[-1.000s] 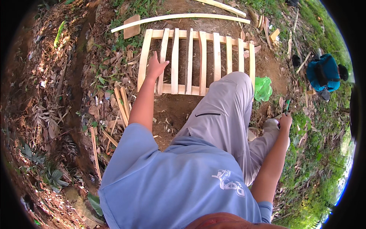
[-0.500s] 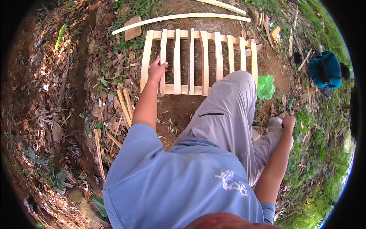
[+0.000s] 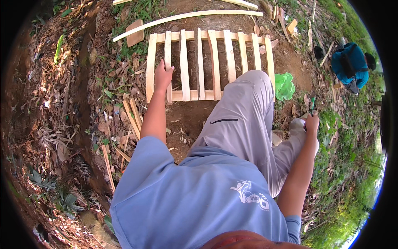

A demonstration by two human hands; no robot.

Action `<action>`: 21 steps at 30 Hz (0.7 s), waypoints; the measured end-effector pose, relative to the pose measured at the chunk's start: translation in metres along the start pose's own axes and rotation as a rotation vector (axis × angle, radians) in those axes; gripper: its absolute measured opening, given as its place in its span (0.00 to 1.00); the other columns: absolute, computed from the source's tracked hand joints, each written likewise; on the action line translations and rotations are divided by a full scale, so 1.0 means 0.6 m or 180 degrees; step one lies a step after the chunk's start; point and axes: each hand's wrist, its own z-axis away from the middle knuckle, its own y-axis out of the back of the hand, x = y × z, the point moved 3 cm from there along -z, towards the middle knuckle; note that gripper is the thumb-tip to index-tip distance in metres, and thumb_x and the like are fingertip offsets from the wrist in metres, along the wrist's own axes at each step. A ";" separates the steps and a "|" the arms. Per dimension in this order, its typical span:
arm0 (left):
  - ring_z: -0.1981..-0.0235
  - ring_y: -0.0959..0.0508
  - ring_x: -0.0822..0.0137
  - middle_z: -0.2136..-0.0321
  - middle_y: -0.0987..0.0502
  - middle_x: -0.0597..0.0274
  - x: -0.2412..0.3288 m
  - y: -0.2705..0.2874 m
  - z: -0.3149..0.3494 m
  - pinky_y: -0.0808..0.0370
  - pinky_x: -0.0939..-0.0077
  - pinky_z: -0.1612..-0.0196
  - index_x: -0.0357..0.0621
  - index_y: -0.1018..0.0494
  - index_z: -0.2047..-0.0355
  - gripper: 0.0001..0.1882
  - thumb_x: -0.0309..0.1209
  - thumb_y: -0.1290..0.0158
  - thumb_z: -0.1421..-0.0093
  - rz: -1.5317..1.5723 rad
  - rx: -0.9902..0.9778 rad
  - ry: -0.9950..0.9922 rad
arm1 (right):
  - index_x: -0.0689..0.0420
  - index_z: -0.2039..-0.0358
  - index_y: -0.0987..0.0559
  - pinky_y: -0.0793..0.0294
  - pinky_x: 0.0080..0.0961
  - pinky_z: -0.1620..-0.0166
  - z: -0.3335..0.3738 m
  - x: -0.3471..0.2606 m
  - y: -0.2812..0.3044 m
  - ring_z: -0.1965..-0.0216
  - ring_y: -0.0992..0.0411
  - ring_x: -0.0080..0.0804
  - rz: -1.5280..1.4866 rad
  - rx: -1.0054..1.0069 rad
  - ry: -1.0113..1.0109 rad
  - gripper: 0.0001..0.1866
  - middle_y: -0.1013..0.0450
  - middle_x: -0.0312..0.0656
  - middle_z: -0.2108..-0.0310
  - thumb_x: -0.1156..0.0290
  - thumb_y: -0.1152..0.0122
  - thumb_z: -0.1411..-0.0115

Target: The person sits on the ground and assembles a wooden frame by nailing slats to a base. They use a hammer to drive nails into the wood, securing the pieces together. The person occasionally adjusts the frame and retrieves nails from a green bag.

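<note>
While the right hand [image 3: 312, 123], clenched round a slim green tool [image 3: 313, 106], sits right of gray trousers [image 3: 244, 112], the left hand [image 3: 164, 77] grasps the second slat from left [image 3: 168, 50] of a pale wooden frame [image 3: 214, 58] on bare soil, crumpled green plastic [image 3: 284, 86] at its right end, one long wooden strip [image 3: 186, 15] beyond.

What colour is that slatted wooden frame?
Mostly pale tan; the frame shows in the head view.

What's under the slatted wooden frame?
Brown soil shows through the gaps; ground directly beneath the slats is covered, and the bent knee hides more at the near right.
</note>
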 end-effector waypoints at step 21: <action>0.24 0.40 0.44 0.25 0.42 0.36 0.073 -0.094 0.042 0.41 0.61 0.24 0.39 0.64 0.20 0.55 0.25 0.40 0.39 0.0341 -0.0845 -0.0003 | 0.68 0.58 0.20 0.18 0.45 0.66 -0.037 0.036 -0.027 0.70 0.18 0.54 0.0597 -0.0004 0.0101 0.17 0.19 0.59 0.64 0.63 0.38 0.32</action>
